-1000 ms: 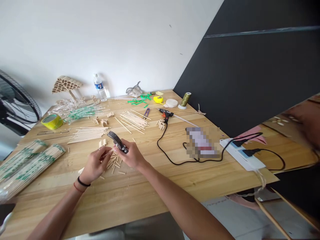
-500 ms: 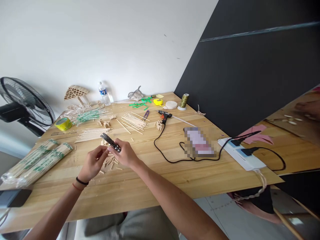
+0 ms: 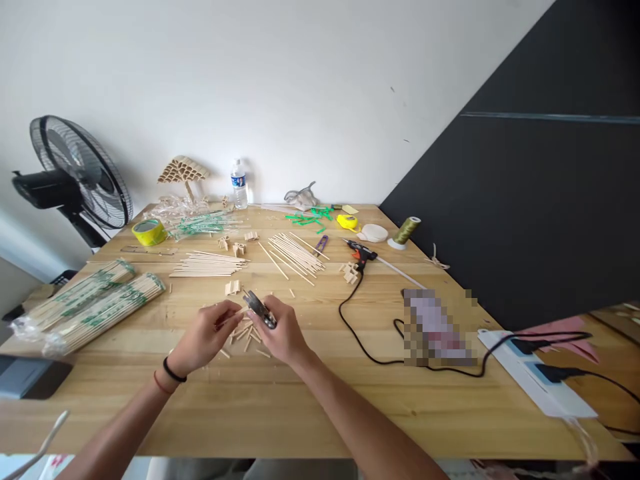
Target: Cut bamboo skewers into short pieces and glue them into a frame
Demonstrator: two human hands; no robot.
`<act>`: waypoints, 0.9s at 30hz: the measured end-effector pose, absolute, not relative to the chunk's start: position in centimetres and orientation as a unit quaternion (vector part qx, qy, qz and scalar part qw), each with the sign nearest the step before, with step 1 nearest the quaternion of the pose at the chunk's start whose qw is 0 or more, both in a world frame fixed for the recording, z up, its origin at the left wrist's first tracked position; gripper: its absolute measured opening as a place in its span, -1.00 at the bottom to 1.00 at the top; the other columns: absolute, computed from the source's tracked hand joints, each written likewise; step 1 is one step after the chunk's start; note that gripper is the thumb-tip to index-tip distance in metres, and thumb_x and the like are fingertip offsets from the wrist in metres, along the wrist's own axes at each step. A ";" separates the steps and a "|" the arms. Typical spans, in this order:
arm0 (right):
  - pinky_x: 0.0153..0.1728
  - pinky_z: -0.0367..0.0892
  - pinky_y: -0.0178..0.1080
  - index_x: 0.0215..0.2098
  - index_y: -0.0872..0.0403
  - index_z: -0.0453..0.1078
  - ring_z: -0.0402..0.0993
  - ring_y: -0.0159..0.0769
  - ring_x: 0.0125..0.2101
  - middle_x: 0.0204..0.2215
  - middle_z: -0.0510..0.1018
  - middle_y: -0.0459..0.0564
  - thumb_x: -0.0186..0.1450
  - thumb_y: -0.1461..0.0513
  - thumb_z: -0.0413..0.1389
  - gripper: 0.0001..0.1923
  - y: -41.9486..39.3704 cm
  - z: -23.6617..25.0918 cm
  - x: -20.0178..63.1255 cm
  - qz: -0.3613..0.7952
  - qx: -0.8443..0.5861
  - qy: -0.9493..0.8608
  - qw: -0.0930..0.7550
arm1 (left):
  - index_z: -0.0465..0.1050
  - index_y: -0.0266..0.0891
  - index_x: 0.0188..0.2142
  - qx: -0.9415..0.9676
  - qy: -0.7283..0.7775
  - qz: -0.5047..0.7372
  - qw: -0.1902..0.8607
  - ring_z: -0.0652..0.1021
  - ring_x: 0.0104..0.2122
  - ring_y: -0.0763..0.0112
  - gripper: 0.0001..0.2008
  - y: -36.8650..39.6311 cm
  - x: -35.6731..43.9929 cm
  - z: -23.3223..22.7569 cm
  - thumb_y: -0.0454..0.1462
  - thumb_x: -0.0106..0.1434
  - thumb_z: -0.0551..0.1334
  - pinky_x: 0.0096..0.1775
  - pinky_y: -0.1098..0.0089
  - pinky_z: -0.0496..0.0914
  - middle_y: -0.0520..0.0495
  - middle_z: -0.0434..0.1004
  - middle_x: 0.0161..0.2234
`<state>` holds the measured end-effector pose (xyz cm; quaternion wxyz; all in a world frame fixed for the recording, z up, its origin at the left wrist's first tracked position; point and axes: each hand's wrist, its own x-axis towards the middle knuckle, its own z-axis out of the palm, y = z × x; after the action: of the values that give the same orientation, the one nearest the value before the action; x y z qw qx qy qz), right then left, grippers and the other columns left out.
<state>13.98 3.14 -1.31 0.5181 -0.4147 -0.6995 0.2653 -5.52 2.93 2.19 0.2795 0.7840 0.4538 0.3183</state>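
My right hand [image 3: 284, 330] is closed around dark metal pliers [image 3: 259, 309], their head pointing up and to the left. Close by on the left, the fingers of my left hand [image 3: 205, 337] are pinched together on a thin wooden stick [image 3: 242, 311], mostly hidden by the fingers, at the jaws. Short cut stick pieces [image 3: 247, 335] lie scattered on the table just beneath both hands. A small bundle of joined stick pieces [image 3: 233, 287] sits right behind them. Farther back are a row of long sticks [image 3: 207, 264] and a looser pile [image 3: 296, 256].
A glue gun [image 3: 361, 253] trails its black cord to a power strip [image 3: 540, 377] at the right. Bagged sticks [image 3: 113, 313], yellow tape [image 3: 149, 232] and a fan [image 3: 80, 173] are on the left. A water bottle [image 3: 239, 185] and thread spool [image 3: 406, 231] stand farther back.
The camera view has turned, so the table and things appear shifted right. My hands stay close together, with the pliers still in the right hand.
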 end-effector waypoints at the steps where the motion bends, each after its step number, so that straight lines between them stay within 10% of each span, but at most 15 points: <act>1: -0.36 0.26 -0.27 -0.41 0.01 0.32 0.37 -0.28 -0.44 -0.49 0.43 -0.12 0.32 0.20 0.17 -0.84 3.0 -1.3 14.0 0.259 -0.417 -0.700 0.519 | 0.52 -0.25 -0.28 0.789 0.445 0.314 0.284 0.34 -0.55 0.49 -0.70 3.3 -5.7 2.2 -0.10 0.47 0.17 -0.48 0.49 0.24 0.10 0.38 -0.55; 16: -0.25 0.41 -0.27 -0.27 0.09 0.51 0.55 -0.22 -0.37 -0.42 0.60 -0.01 0.44 0.13 0.13 -0.78 4.7 -1.9 16.8 0.257 -0.497 -0.619 0.551 | 0.51 -0.23 -0.14 0.775 0.511 0.335 0.164 0.58 -0.19 0.17 -0.79 10.6 -11.1 -3.2 -0.19 0.42 0.15 -0.09 0.18 0.50 -0.17 0.53 -0.17; 27: -0.34 0.28 -0.30 -0.37 0.08 0.44 0.37 -0.33 -0.46 -0.49 0.48 -0.09 0.41 0.13 0.11 -0.75 4.3 -1.4 16.3 0.336 -0.473 -0.634 0.512 | 0.54 -0.09 0.05 0.791 0.489 0.310 0.197 0.51 0.08 -0.01 -0.71 11.2 -9.4 -3.3 -0.20 0.36 0.23 0.18 -0.11 0.30 -0.15 0.62 0.01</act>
<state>16.32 4.30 -1.36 0.5115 -0.4729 -0.6337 0.3364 -9.43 11.24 -3.30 0.1966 0.7912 0.4894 0.3097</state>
